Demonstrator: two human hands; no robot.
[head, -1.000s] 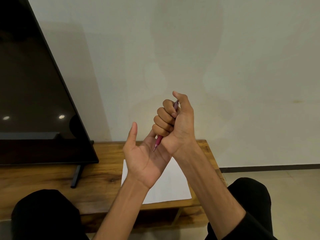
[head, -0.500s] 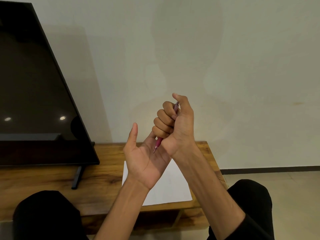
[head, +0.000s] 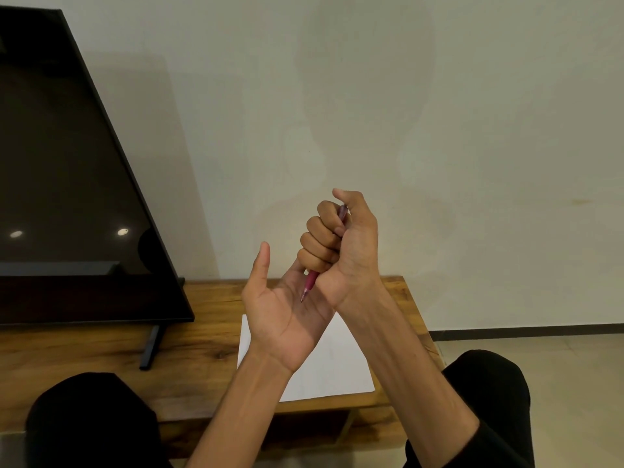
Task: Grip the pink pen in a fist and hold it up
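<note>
Wooden table point(head: 101, 359) below — right hand point(head: 341, 244) grips pen point(head: 310, 282), tip on left hand point(head: 287, 315).

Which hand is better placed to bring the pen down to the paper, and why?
The right hand: its fingers already curl round the red pen, tip pointing down. The left hand is open, palm up, above the white paper, holding nothing.
</note>
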